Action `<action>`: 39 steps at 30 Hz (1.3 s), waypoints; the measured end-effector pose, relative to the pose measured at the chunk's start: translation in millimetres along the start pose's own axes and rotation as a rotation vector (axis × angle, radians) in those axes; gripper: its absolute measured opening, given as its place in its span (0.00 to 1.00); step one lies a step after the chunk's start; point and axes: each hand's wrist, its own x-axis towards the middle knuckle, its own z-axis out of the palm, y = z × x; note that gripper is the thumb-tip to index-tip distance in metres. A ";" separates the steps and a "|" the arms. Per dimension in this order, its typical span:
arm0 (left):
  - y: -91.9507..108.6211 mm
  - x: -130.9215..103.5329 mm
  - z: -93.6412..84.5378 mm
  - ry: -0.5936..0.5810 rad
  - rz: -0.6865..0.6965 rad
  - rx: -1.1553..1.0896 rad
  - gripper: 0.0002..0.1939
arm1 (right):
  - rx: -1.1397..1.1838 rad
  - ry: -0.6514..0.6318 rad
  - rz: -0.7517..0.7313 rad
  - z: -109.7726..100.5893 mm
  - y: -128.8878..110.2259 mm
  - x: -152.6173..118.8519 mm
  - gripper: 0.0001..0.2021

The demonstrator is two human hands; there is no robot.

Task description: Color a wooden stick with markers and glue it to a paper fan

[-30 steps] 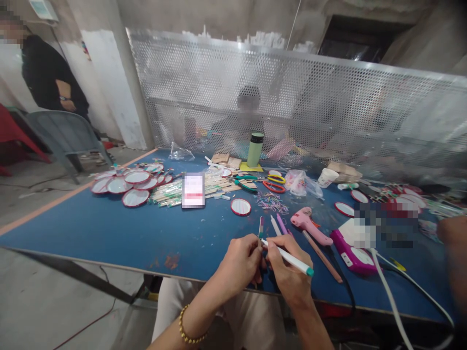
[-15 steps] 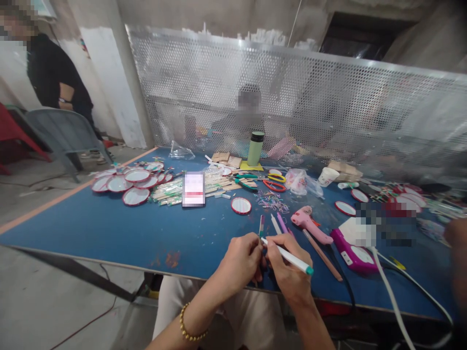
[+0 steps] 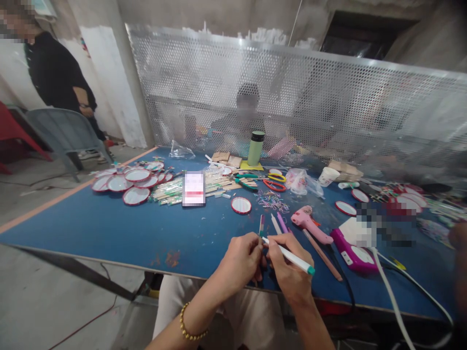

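Between the fingers of my left hand (image 3: 242, 257) is a thin stick (image 3: 261, 223), its upper part coloured purple and green. My right hand (image 3: 292, 267) is closed around a white marker (image 3: 294, 257) with a green end, and the marker's tip touches or nearly touches the stick just above my left fingertips. Beyond the hands lie a round white disc with a red rim (image 3: 241, 205), a white pen (image 3: 276, 224) and a purple pen (image 3: 282, 222). The lower part of the stick is hidden by my fingers.
A pink glue gun (image 3: 310, 224) and a purple power strip (image 3: 352, 253) with cables lie right. Farther back are red-rimmed discs (image 3: 135, 195), sticks (image 3: 166, 192), a phone (image 3: 193, 189), pliers (image 3: 274, 186) and a green bottle (image 3: 256, 148). A person (image 3: 60, 73) stands behind a grey chair (image 3: 63, 127).
The marker in my right hand has shifted very slightly to the right. The person at the left has changed posture, the arm now farther right and lower.
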 end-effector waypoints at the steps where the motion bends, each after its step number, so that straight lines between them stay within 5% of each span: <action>1: -0.3 0.1 0.0 -0.001 0.000 -0.002 0.11 | 0.001 0.005 -0.004 0.1 0.2 -0.1 0.10; 39: -1.9 0.9 0.6 0.005 -0.011 -0.013 0.11 | 0.013 0.012 0.006 -0.1 1.2 -1.2 0.10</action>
